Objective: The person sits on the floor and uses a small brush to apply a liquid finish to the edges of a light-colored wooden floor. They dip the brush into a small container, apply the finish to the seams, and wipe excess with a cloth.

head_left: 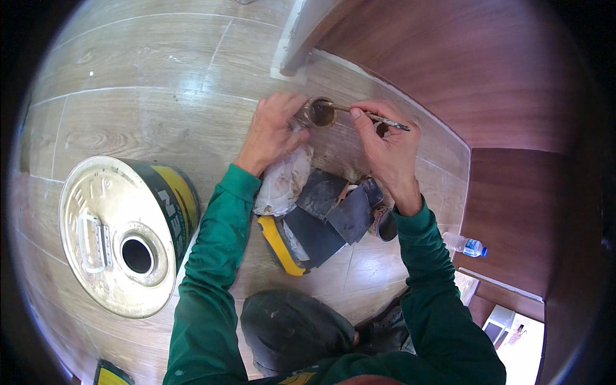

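Observation:
My left hand [273, 131] is wrapped around the side of a small round cup [312, 116] with dark brown stuff inside. In my right hand [393, 151], a thin paintbrush [385, 120] is pinched between thumb and fingers. The brush lies nearly level, its far end reaching into the cup's mouth; its tip is hard to make out. Below my left hand is a crumpled, stained white cloth or bag [284, 183]. Dark sheets that look like sandpaper [314, 236] lie in a pile between my forearms, beside a tool with a yellow handle [282, 247].
A large metal drum [86, 192] with a round opening stands to my left. A roll [385, 224] sits by my right wrist. Farther right lies a plastic water bottle [465, 244]. Reddish-brown wood panels [449, 77] rise at the right, and a pale-edged upright piece [295, 45] stands ahead.

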`<action>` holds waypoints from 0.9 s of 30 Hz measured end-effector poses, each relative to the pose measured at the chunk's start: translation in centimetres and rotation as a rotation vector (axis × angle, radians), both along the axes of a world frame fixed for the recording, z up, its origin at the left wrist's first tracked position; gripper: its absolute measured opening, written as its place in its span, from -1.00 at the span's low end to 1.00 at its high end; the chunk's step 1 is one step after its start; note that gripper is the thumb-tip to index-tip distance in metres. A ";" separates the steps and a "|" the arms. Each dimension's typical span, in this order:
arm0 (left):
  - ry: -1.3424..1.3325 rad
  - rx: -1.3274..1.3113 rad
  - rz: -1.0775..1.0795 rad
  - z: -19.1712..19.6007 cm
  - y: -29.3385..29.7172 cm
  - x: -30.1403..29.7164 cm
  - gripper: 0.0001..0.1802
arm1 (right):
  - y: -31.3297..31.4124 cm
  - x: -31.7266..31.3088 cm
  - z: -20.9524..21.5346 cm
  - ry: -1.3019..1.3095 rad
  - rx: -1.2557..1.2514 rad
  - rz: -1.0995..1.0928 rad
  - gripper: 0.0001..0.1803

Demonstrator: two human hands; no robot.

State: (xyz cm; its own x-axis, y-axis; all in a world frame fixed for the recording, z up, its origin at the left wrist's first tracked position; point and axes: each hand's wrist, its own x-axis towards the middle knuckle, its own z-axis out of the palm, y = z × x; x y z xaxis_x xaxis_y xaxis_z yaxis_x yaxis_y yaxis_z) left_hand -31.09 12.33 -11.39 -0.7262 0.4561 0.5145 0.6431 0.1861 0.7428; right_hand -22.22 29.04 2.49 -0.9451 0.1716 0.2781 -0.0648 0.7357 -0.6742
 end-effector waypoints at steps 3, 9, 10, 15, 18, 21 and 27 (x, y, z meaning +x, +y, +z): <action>-0.026 -0.012 -0.026 0.4 0.0 0.0 -0.25 | 0.4 0.3 -0.3 -0.025 0.013 0.016 -0.84; 0.032 0.004 -0.026 0.4 0.3 0.0 -0.28 | 0.2 1.2 -1.2 -0.028 -0.083 -0.060 -0.84; 0.034 0.009 -0.016 0.5 0.3 0.0 -0.29 | -0.1 1.2 -1.3 -0.091 -0.091 -0.065 -0.84; -0.030 0.010 0.005 0.7 0.1 -0.2 -0.36 | -0.4 3.0 0.6 -0.009 -0.223 -0.123 -0.82; -0.206 0.034 -0.008 1.0 0.2 0.0 -0.40 | -0.1 4.6 0.7 -0.026 -0.321 -0.174 -0.81; -0.210 0.043 0.003 0.9 0.4 -0.1 -0.41 | 0.4 6.0 -0.7 -0.019 -0.287 -0.170 -0.77; -0.185 0.062 0.000 1.0 0.2 -0.1 -0.40 | 0.7 7.8 -1.0 0.027 -0.167 -0.102 -0.80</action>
State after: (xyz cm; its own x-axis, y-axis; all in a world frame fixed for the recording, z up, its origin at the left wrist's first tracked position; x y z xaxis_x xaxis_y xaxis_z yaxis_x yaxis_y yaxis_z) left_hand -31.19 12.58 -10.41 -0.8108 0.4279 0.3994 0.4946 0.1361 0.8584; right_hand -14.46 29.72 1.52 -0.9131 0.3118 0.2628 -0.0156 0.6173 -0.7866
